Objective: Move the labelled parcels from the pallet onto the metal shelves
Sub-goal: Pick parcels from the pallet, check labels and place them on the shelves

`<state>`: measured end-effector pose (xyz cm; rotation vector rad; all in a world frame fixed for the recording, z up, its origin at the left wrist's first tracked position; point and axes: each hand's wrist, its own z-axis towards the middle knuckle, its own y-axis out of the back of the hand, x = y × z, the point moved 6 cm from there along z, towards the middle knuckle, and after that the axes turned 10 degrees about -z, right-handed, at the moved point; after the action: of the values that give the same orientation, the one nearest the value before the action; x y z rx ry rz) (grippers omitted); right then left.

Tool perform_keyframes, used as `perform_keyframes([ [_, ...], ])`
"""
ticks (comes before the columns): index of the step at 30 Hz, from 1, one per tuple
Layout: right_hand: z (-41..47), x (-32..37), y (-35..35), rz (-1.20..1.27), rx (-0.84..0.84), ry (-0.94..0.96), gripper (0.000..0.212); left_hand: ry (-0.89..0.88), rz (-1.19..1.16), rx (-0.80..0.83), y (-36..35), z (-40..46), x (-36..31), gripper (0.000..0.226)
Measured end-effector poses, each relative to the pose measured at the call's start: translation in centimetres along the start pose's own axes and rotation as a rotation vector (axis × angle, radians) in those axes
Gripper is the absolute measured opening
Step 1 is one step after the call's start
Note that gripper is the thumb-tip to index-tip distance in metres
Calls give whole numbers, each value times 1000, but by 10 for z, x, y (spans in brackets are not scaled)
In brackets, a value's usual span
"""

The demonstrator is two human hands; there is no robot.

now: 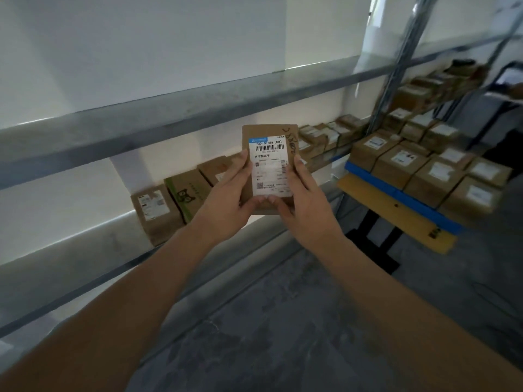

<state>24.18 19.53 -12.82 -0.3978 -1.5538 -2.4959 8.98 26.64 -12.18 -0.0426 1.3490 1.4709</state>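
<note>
A flat brown cardboard parcel (270,165) with a white barcode label faces me at the centre of the view. My left hand (227,202) grips its left edge and my right hand (304,206) grips its right edge, thumbs on the label's lower part. It is held in the air in front of the lower metal shelf (93,264), where several labelled parcels (157,212) stand in a row. To the right, many more labelled parcels (437,176) sit on the blue and yellow pallet (396,210).
An upper metal shelf (169,120) runs across the view above the held parcel. A shelf upright (396,69) stands at the right, with more parcels behind it. Grey concrete floor (283,321) lies below my arms.
</note>
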Motion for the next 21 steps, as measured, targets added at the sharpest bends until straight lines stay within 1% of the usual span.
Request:
perform_keyframes([
  [5,3,-42,18,-65,-36,-95,78,-66,-75,78,-35,44,-8,84],
  [10,9,-83,21,-118,-34,-219,78,-164,-143,141,-72,92,-9,84],
  [15,18,-108,25,-173,-50,-363,78,-252,-240,256,-104,140,-6,86],
  [21,32,-141,34,-232,-84,-499,78,-322,-301,336,-134,188,-19,85],
])
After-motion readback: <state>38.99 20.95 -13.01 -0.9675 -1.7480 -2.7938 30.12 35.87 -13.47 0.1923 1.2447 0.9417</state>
